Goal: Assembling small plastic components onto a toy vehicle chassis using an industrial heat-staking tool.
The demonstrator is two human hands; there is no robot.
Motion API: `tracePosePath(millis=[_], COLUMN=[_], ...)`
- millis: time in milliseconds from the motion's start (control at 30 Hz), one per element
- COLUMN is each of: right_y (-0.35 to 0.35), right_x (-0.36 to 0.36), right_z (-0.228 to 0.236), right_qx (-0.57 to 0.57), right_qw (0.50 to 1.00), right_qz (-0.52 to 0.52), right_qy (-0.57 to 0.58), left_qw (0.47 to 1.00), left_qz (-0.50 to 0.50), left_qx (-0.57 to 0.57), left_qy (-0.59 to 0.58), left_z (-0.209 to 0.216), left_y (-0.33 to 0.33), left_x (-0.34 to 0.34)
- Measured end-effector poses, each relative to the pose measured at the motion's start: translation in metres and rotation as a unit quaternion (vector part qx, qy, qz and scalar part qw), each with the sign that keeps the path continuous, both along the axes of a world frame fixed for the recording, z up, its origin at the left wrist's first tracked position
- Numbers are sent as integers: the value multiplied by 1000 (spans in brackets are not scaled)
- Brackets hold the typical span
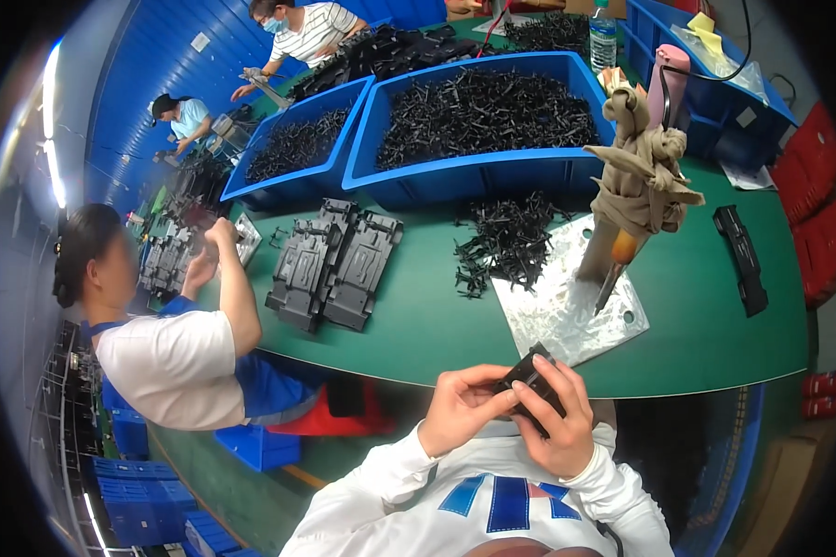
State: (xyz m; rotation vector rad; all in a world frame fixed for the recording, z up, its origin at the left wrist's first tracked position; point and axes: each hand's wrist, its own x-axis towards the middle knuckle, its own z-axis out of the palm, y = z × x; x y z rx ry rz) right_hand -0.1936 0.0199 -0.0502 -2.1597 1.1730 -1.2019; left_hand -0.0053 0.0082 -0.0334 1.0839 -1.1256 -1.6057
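Observation:
Close to my body, just off the table's front edge, I hold a black moulded plastic part (532, 379) in both hands. My left hand (466, 407) grips its left side between thumb and fingers. Fingers of my right hand (559, 420) are closed round its right side. Beyond my hands lies a shiny metal plate (553, 320), with a pointed metal tip (609, 286) above it, under a cloth-wrapped tool (643, 176). A heap of small black plastic pieces (502, 243) partly covers the plate's left corner.
Several black chassis-like parts (362, 269) lie left of the heap. Two blue bins (492, 172) of small black pieces stand behind. Another long black part (740, 260) rests at right. A pink bottle (669, 85) stands behind the tool. A co-worker (176, 357) works at left.

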Motion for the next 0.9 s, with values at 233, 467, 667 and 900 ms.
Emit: tracePosePath(millis=[233,467,667,900], right_y=[-5,-8,-11,-8], right_x=[1,4,6,-14], right_z=[8,11,12,2], right_qx=[-2,8,55,370], right_qw=[1000,1000,998,871], right_qz=[13,24,26,68], right_qy=[-1,15,-30,-317], left_qw=[999,993,990,993], left_qz=[-36,-54,-65,-84], left_qx=[17,68,84,74], left_qy=[13,83,90,45], left_z=[8,5,6,13], left_y=[-3,-5,-9,-13], left_x=[8,12,16,5])
